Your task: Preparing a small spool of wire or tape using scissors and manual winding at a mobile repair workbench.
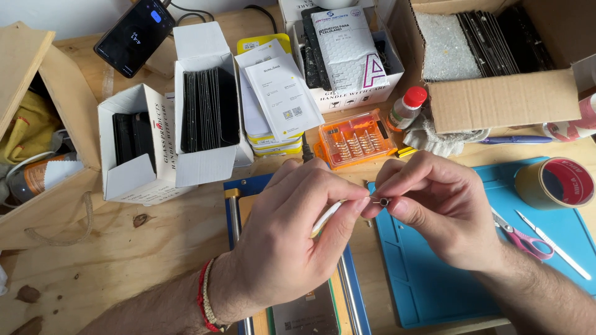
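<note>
My left hand (292,232) grips a slim screwdriver with a white and yellow handle (325,217), its metal tip pointing right. My right hand (434,205) pinches a small dark metal bit (384,201) at the end of the screwdriver's shaft between thumb and forefinger. Both hands meet above the gap between a blue-framed heating plate (239,186) and a blue work mat (428,291). A phone-sized part (307,316) lies on the plate under my left wrist.
An orange bit case (354,138) sits just behind my hands. White boxes of black glass panels (208,108), a cardboard box (503,99), a small red-capped bottle (406,107), a tape roll (554,182), pink scissors (528,239), tweezers (552,244) and a phone (133,34) surround the area.
</note>
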